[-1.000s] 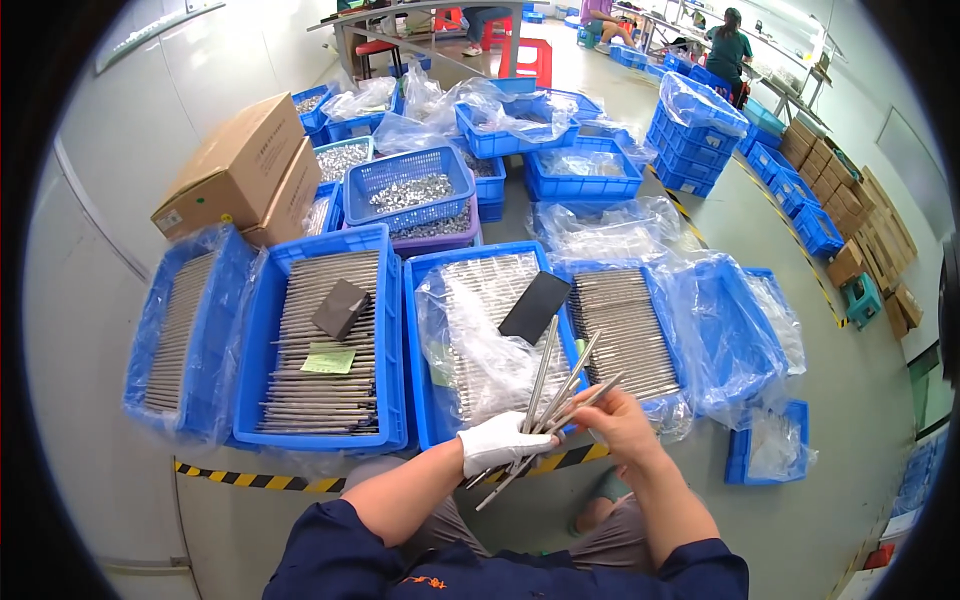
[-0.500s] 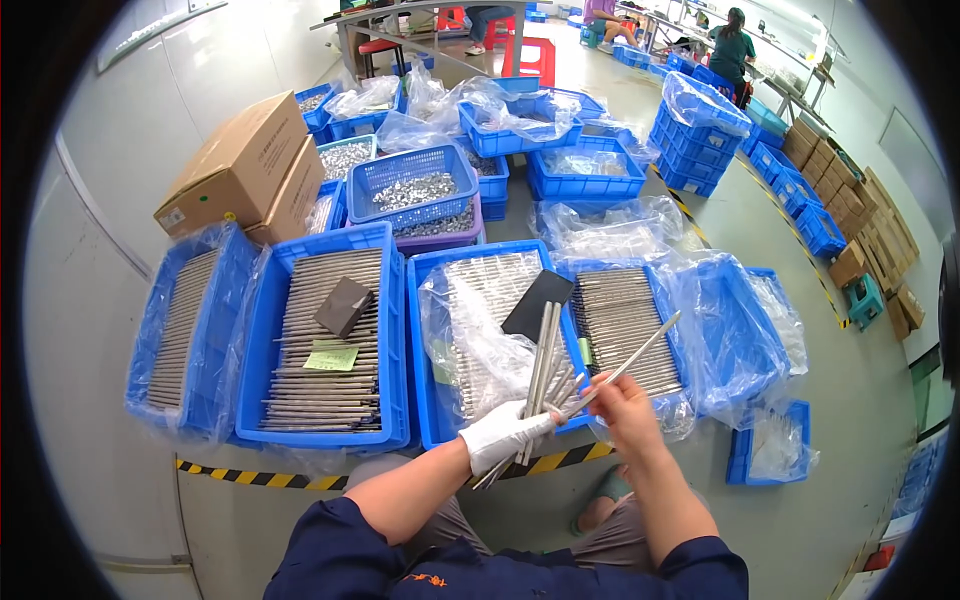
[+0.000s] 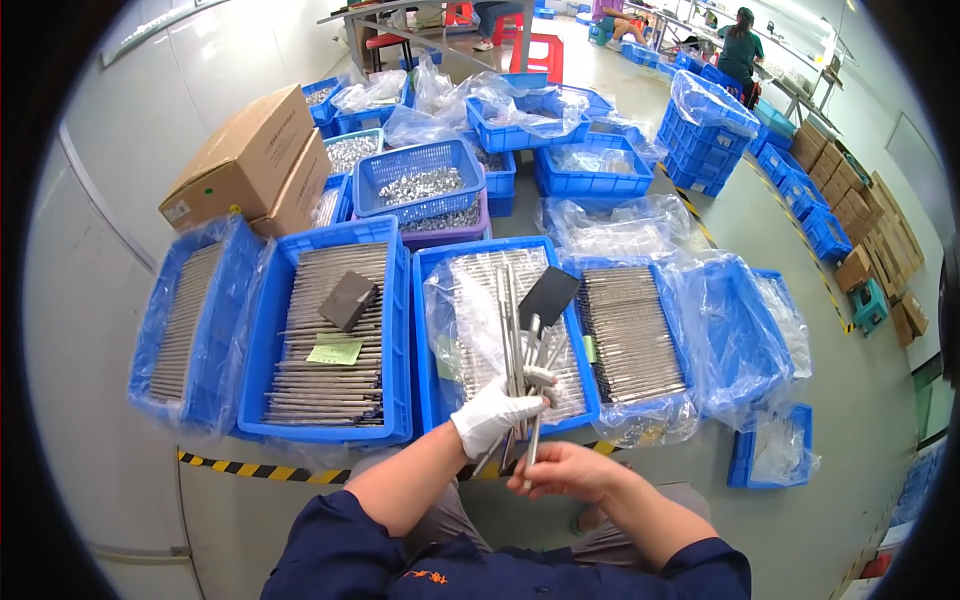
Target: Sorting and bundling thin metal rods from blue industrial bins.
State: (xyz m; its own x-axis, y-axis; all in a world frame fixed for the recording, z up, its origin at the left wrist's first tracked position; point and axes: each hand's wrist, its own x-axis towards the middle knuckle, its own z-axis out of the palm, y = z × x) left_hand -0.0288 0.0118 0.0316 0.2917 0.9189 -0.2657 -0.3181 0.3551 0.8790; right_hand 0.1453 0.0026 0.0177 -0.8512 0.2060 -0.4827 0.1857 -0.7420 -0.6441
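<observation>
My left hand (image 3: 488,414), in a white glove, is closed round a bundle of slim metal rods (image 3: 511,330) that fan out upward. My bare right hand (image 3: 562,470) sits lower and to the right, its fingers pinching the bottom end of a single metal rod (image 3: 534,436). That rod stands close against the bundle. Behind the hands is a blue crate (image 3: 427,390) lined with clear plastic and holding rows of metal pieces. A flat black object (image 3: 549,297) lies on those rows.
To the left, another blue crate (image 3: 402,350) of rods carries a dark block (image 3: 348,301) and a green note (image 3: 335,349). A rod-filled crate (image 3: 630,330) and a plastic-lined crate (image 3: 740,330) stand right. Cardboard boxes (image 3: 240,150) and a blue basket (image 3: 418,205) of small metal parts stand behind.
My right hand has moved down and left, from a rod slanting up to the right to the bottom of an upright one. The bundle in my left hand has shifted slightly left and up.
</observation>
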